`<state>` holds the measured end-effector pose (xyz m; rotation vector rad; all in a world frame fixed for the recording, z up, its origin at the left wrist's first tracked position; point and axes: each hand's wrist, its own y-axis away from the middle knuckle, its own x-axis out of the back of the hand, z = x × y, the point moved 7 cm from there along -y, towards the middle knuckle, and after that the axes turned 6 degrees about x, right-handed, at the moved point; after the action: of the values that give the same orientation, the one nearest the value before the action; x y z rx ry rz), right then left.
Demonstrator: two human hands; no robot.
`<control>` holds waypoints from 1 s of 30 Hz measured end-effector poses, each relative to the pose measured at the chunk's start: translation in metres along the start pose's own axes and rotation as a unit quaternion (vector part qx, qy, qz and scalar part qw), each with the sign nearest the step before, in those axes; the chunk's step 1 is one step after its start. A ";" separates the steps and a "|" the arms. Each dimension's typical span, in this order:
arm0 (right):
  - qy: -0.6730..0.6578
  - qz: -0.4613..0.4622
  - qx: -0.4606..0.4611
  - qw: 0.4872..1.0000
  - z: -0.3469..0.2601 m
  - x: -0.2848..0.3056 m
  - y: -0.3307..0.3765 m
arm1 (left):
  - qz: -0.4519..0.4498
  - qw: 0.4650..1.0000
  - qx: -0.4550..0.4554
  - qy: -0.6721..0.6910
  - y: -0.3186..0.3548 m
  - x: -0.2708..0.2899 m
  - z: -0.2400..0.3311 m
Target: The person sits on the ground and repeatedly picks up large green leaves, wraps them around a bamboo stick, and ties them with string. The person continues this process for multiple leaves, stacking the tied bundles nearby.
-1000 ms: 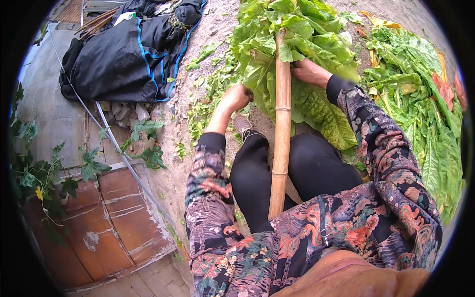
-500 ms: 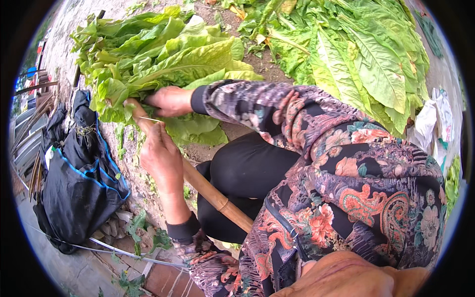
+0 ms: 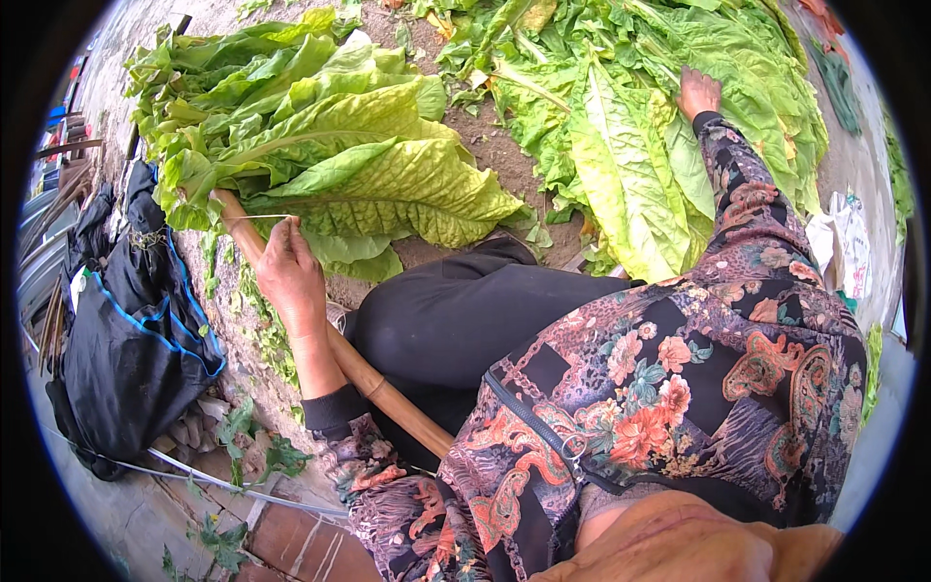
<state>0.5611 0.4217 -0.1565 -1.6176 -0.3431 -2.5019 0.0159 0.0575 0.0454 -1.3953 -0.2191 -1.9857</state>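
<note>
My left hand (image 3: 292,275) is closed in a pinch on a thin pale string (image 3: 264,216), which runs taut to the bamboo pole (image 3: 383,393). The pole slants beneath that wrist from my lap up to a bundle of large green tobacco leaves (image 3: 330,145), hanging along its far part. Stretched far out to the right, my right hand (image 3: 699,93) rests on a big heap of tobacco leaves (image 3: 621,145). Its fingers are bent around a leaf near its stalk, partly hidden by the hand.
At the left lies a black cloth bag with blue trim (image 3: 136,359). Bare soil (image 3: 495,145) shows between bundle and heap. A white plastic bag (image 3: 844,242) lies right of the heap. My bent black-trousered leg (image 3: 485,301) sits below the leaves.
My right hand has left the bundle on the pole and swung right to the heap. A broad leaf now shows at the bundle's near side. My left hand keeps the string.
</note>
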 end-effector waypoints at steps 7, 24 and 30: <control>-0.262 0.270 0.199 0.905 -0.074 0.098 0.021 | 0.049 0.995 -0.069 -0.062 0.004 0.005 -0.011; -0.240 0.280 0.708 0.602 -0.446 0.420 0.142 | 0.092 0.985 -0.144 0.018 -0.032 0.065 0.062; -0.761 0.004 0.510 0.402 -0.499 0.382 0.096 | -0.040 0.981 0.113 -0.153 -0.076 0.033 -0.135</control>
<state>-0.0116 0.1978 0.0059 -2.2506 -1.4444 0.3699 -0.1404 0.0326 0.0377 -1.5531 -0.6284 -1.7365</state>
